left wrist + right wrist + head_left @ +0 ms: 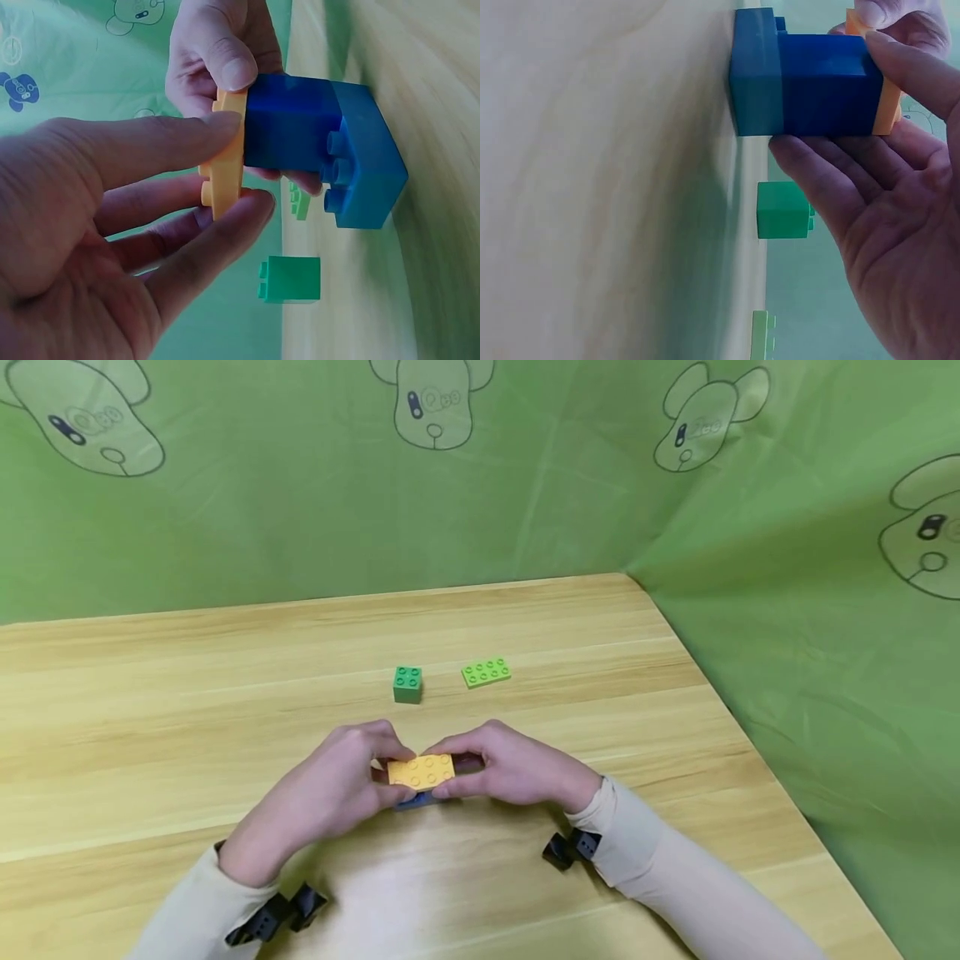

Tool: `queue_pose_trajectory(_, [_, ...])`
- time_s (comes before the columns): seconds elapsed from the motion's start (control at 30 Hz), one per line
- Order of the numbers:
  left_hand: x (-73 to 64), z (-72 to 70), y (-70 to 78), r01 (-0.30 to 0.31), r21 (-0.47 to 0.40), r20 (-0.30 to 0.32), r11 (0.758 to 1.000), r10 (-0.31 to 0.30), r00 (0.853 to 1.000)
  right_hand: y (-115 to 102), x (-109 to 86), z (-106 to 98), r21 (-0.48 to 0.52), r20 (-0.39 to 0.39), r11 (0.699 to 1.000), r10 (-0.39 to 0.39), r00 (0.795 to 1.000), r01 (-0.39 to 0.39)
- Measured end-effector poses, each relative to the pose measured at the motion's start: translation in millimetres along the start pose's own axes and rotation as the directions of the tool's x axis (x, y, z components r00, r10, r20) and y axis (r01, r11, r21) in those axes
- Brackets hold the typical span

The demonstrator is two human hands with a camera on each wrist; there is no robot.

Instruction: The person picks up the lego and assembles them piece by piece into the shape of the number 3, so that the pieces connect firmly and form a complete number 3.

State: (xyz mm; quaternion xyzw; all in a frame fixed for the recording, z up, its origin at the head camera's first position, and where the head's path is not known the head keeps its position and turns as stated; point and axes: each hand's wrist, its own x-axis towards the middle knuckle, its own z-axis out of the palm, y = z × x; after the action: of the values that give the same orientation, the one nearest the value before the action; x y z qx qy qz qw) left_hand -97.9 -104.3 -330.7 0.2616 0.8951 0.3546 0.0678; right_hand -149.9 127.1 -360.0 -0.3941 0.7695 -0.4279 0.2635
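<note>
An orange studded plate [422,772] lies across the top of a dark blue brick [291,124] and overhangs it on the left. Beneath that, a lighter blue brick [757,75] with studs showing forms the base, seemingly on the table. My left hand [341,785] pinches the overhanging part of the plate between thumb and fingers. With the thumb near the seam under the plate and the fingers behind, my right hand [517,766] grips the dark blue brick. In the head view, hands and plate hide most of the blue bricks.
A green brick [407,685] stands beyond the hands on the wooden table [187,693]. To its right lies a flat light green plate [486,672]. Green printed curtain [300,510] hangs along the table's back and right sides.
</note>
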Motion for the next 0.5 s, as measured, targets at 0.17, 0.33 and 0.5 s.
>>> queue_pose_trajectory(0.17, [-0.8,-0.4,-5.5,0.02,-0.053,0.019,0.998,-0.019,1.0,-1,0.3,0,-0.004,0.001,1.0,0.024,1.0,-0.024])
queue_pose_trajectory(0.33, [-1.2,-2.7,-16.6,-0.009,-0.138,0.074,0.99,0.019,0.997,-1,0.0,0,-0.011,-0.003,1.0,0.027,1.0,-0.027])
queue_pose_trajectory(0.5, [-1.6,-7.5,-24.7,-0.027,-0.182,0.071,0.983,0.041,0.997,-3,0.5,1,-0.037,0.0,0.999,0.04,0.999,-0.04])
